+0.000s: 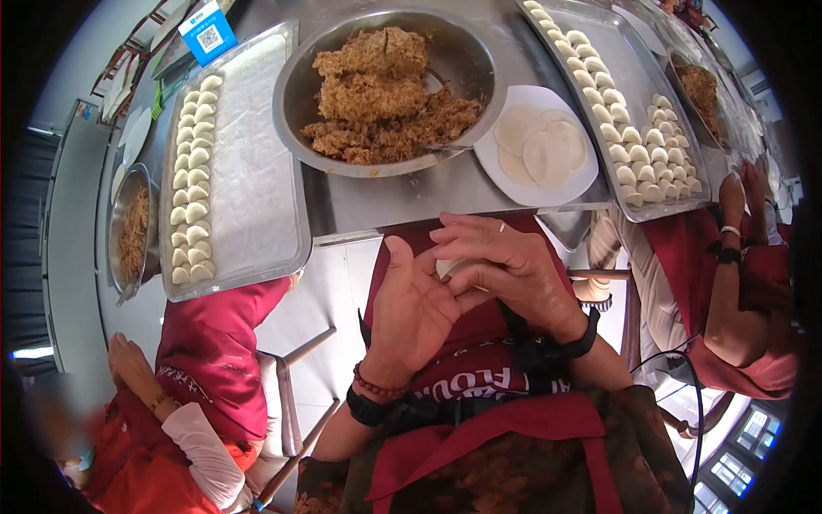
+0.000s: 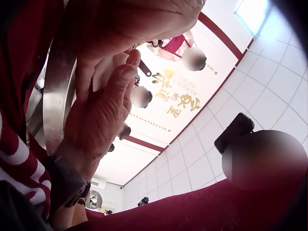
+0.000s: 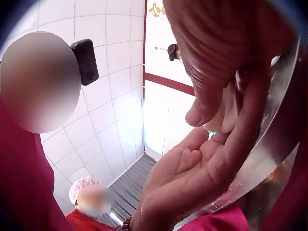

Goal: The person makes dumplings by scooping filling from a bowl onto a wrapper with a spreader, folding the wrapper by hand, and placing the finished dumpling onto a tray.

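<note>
In front of the apron, my right hand pinches a pale dough dumpling between thumb and fingers. Most of the dumpling is hidden behind those fingers; the right wrist view shows its folded white side. My left hand lies palm up just beside it, thumb spread, its fingertips meeting the right hand's fingers. Beyond the hands stands a large steel bowl of brown minced filling. A white plate to its right bears several round wrappers.
A metal tray on the left carries rows of dumplings. Another tray at right holds more dumplings. Smaller filling bowls stand at both sides. A QR-code sign stands at back left. People sit on either side.
</note>
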A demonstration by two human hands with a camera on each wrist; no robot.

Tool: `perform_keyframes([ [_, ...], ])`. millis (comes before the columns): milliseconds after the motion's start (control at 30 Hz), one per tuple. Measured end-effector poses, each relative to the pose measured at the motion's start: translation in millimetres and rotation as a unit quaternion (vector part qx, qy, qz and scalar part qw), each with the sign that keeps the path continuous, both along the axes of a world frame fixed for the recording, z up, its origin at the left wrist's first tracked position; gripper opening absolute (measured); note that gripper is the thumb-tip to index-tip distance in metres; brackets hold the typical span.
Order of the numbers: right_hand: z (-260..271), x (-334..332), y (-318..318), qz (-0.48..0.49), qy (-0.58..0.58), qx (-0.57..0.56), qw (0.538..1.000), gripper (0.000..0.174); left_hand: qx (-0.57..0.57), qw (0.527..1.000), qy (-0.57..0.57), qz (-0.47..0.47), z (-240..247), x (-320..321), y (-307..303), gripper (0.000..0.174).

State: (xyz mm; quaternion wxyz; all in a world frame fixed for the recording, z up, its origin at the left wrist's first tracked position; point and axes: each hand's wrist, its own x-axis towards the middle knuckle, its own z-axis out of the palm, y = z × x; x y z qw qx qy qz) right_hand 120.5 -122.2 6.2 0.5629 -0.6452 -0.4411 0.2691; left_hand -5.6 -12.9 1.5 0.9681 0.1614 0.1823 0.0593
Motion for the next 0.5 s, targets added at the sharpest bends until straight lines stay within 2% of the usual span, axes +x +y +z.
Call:
perform_keyframes([
  [133, -13.2, 0.1, -2.5, -0.005, 0.037, 0.036, 0.999, 0.021, -0.013, 1.000, -0.001, 0.012, -0.1, 2.7, -2.1, 0.080],
  [233, -9.3, 1.6, -1.7, 0.004, -0.045, 0.012, 0.999, 0.022, -0.002, 1.000, 0.009, 0.016, 2.5, 3.2, -3.1, 0.077],
  [333, -3.3, 1.7, 1.2, 0.003, -0.043, 0.016, 0.999, 0.022, 0.004, 0.999, 0.013, 0.035, 7.4, 4.5, -3.7, 0.074],
  [433, -3.3, 0.5, 0.9, -0.018, 0.028, 0.016, 0.999, 0.022, -0.005, 0.998, 0.003, 0.056, 5.8, 3.4, -3.7, 0.073],
  [500, -7.0, 0.0, 3.2, -0.029, 0.027, 0.040, 0.998, 0.019, -0.006, 0.998, -0.015, 0.062, 2.7, 3.2, -3.9, 0.072],
])
